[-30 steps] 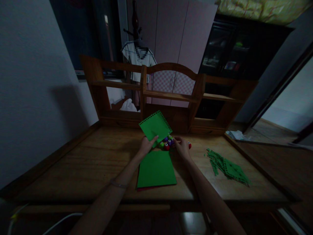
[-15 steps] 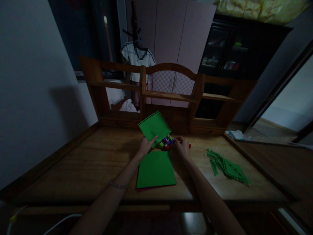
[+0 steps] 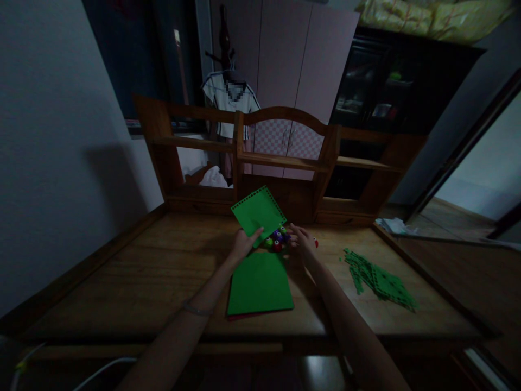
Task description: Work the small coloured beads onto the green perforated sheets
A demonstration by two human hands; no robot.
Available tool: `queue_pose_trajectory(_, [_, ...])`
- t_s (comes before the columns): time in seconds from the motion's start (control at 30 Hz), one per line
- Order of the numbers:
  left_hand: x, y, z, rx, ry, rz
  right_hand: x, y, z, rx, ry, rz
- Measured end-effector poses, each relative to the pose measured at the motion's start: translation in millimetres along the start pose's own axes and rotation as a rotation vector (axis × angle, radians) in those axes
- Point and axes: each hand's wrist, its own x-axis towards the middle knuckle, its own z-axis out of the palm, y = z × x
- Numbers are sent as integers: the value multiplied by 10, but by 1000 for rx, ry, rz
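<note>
Prob. to keep punched edges (image 3: 249,198) clear, L hand (image 3: 243,242) pinches card (image 3: 258,213) low; R hand (image 3: 301,239) loosely open nr balls (image 3: 278,235).

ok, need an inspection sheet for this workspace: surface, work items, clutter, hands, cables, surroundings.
Surface: wooden desk, grain visible.
Work items: hole-edged green sheet, raised and tilted; larger green sheet lying flat, red edge beneath; red, green and purple eyed pieces clustered between the hands.
Clutter: green scraps piled at right, some perforated.
Hands: left hand grips the hole-edged sheet; right hand has its fingers parted beside the pieces, contact unclear.
Cables: white cord, lower left, in front of the desk.
Surroundings: shelf unit at the back; shirt hanging behind; dim light.
</note>
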Motion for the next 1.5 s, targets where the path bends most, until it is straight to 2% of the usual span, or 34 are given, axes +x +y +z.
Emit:
queue_pose_trajectory(0.13, [-44, 71, 11, -17, -24, 19, 2, -1, 42, 112, -114, 86])
queue_pose_trajectory(0.3, [-60, 108, 24, -20, -38, 24, -62, -41, 52, 135, -116, 75])
queue_pose_trajectory(0.5, [-25, 26, 16, 14, -75, 27, -60, -68, 12, 185, -110, 68])
queue_pose_trajectory(0.83, [-48, 63, 28, 12, -63, 3, -117, -146, 49, 127, -106, 110])
queue_pose_trajectory(1.3, [-25, 10, 19, 35, -94, 22, -95, -108, 24, 4, -169, 34])
queue_pose_trajectory(1.5, [-46, 63, 22, 32, -81, 23, -91, -110, 33, -2, -156, 44])
